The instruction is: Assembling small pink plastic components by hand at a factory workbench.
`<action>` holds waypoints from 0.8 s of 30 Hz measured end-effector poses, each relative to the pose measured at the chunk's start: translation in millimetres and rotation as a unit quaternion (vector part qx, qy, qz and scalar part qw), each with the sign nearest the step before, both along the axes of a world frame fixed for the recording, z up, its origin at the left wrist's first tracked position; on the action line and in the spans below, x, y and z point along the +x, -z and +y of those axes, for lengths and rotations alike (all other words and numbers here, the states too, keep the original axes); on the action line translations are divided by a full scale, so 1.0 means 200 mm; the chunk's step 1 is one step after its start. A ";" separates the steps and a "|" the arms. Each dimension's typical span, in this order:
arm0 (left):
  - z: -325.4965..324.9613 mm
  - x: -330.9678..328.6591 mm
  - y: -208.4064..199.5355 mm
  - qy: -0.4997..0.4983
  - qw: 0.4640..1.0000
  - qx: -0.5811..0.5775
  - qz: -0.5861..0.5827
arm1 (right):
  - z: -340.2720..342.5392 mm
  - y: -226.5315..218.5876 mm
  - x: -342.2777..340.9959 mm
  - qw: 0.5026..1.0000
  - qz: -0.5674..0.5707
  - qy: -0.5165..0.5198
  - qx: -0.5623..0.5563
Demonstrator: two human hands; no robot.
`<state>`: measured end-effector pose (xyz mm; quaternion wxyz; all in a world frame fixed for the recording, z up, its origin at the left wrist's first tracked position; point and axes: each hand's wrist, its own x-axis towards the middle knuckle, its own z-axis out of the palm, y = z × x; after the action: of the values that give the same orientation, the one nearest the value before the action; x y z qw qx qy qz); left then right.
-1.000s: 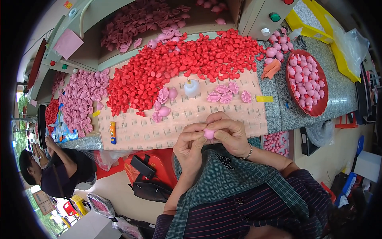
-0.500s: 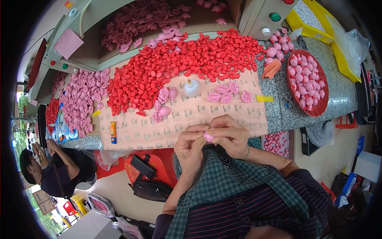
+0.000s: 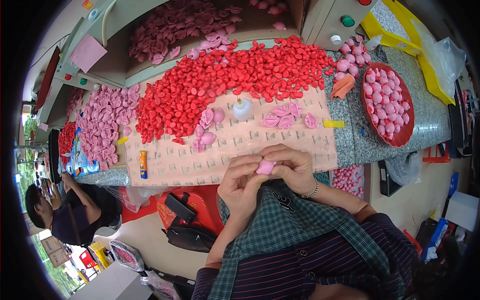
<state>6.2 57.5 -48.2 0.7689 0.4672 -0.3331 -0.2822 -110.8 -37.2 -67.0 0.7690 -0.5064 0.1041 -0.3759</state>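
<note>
A small rounded pink plastic piece (image 3: 265, 167) is pinched between my two hands at the near edge of the worktable. My left hand (image 3: 241, 181) holds it from the left with thumb and fingers closed. From the right, my right hand (image 3: 295, 169) grips it the same way. Beyond them stands a white squeeze bottle (image 3: 242, 110) with a thin tip. Several curled pink shell pieces (image 3: 285, 121) lie to the bottle's right. More pink pieces (image 3: 207, 138), some rounded, lie to its left.
A long heap of red bean-shaped parts (image 3: 200, 85) spans the mat's far side. Pink pieces (image 3: 102, 120) are piled at left, near a glue stick (image 3: 143, 164). An oval red basket (image 3: 411, 131) of pink-and-red pieces stands at right. Another person (image 3: 75, 210) sits at far left.
The pink piece shows more between my hands, as my fingers have shifted and spread slightly around it. Nothing on the table has moved.
</note>
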 end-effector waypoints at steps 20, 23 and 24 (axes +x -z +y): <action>-0.01 0.00 -0.03 0.004 0.999 0.047 -0.025 | -0.05 -0.01 0.01 0.988 -0.055 -0.073 0.124; -0.01 0.00 0.01 -0.005 0.999 0.035 -0.039 | -0.03 -0.03 0.02 0.991 -0.057 -0.058 0.104; -0.01 0.00 0.01 -0.003 0.999 0.029 -0.018 | -0.03 -0.03 0.02 0.991 -0.057 -0.057 0.104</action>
<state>5.5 56.3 -51.1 0.7493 0.4955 -0.3375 -0.2812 -107.0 -43.6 -61.8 0.8424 -0.4064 0.0697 -0.3468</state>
